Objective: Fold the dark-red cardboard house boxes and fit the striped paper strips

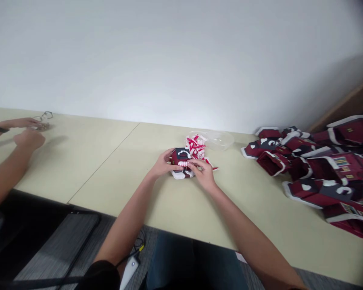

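Observation:
A small dark red toy house with a dark roof and white snow-like trim rests on the table in front of me. Around its left side my left hand is closed, thumb across the front. A small red-and-white striped piece lies against the house front. My right hand pinches this piece at its right end, with fingertips close to the house. Just behind is a heap of similar red-and-white striped pieces, spilling toward the right hand.
Clear plastic containers stand by the wall behind the heap. Many more dark red houses are piled along the right. At the far left, another person's hands handle a small item on the pale table.

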Tool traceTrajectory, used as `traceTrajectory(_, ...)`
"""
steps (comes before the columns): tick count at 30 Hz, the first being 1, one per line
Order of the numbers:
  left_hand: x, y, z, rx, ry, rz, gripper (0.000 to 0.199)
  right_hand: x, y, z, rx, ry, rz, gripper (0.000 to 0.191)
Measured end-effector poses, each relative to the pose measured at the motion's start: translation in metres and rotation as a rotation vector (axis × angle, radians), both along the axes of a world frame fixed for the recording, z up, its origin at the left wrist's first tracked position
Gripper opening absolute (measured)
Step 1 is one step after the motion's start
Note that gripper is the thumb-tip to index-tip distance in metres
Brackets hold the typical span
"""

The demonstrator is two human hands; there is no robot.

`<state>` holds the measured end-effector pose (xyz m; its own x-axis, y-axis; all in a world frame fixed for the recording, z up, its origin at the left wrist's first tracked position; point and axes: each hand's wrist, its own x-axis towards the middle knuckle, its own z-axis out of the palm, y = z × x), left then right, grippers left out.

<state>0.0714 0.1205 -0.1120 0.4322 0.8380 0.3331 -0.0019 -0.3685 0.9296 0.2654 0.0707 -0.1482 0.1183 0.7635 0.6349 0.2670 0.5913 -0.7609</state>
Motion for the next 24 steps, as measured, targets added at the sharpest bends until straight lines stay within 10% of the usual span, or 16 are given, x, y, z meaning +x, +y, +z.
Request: traceTrajectory(24, 0.005, -0.002, -0.006, 0.110, 0.021, 0.016, 0.058, -0.022, 0.002, -0.009, -0.104, 0.284, -0.152, 0.032)
